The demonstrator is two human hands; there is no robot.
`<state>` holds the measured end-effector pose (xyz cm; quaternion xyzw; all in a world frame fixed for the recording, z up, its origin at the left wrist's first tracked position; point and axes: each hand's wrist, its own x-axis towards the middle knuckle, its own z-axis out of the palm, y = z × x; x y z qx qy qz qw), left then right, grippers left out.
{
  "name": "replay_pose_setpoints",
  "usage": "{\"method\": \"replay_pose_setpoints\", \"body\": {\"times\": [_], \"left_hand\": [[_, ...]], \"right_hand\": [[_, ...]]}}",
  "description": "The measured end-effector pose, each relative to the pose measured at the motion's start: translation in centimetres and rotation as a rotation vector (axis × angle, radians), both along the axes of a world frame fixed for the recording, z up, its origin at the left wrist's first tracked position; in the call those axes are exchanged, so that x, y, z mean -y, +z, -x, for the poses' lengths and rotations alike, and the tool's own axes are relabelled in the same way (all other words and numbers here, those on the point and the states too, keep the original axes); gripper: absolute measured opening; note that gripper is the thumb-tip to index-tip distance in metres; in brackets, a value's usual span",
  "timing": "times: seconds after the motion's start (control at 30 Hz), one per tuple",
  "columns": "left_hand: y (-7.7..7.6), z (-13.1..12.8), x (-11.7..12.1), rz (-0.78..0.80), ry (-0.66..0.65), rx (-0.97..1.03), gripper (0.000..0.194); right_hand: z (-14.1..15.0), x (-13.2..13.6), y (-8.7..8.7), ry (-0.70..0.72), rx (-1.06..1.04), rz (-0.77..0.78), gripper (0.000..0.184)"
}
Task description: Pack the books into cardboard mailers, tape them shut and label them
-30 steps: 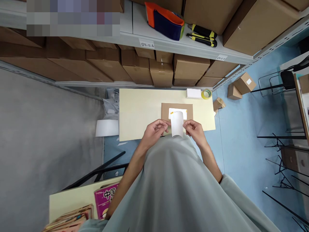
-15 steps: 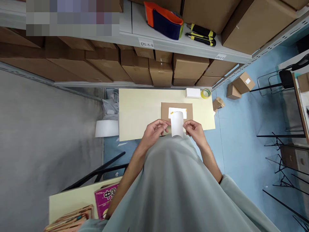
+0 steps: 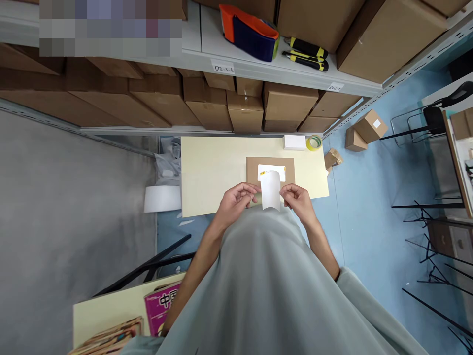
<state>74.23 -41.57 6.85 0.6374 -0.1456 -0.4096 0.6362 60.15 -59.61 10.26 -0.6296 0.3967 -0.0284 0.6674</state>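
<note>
A white label [image 3: 271, 191] with a small yellow mark at its upper left hangs curved in front of my shirt. My right hand [image 3: 298, 199] pinches its right edge between thumb and fingertips. On the other side, my left hand [image 3: 236, 202] has its fingers loosely bent and thumb apart, the index fingertip at the label's left edge. Behind the label a flat brown cardboard box [image 3: 252, 170] lies on the cream table [image 3: 210, 170]. Another white label [image 3: 282, 171] is on the box's top, partly covered by the one in my hand.
A small white box [image 3: 294, 142] and a roll of yellow tape [image 3: 314, 143] stand at the table's back right. Above, a shelf [image 3: 254, 74] holds cardboard boxes, box cutters [image 3: 306, 54] and an orange-blue object [image 3: 251, 34]. Magazines [image 3: 162, 303] lie lower left.
The view has shifted very slightly. Both hands and the label keep almost the same position.
</note>
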Motion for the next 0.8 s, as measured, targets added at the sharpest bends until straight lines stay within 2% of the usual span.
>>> {"method": "replay_pose_setpoints", "body": {"times": [0.43, 0.8], "left_hand": [[0.1, -0.3, -0.5, -0.018, 0.015, 0.006, 0.032], [-1.3, -0.5, -0.9, -0.006, 0.039, -0.013, 0.028]], "right_hand": [[-0.1, -0.4, -0.2, 0.003, -0.005, 0.017, 0.027], [-0.4, -0.5, 0.1, 0.017, -0.009, 0.007, 0.023]]}}
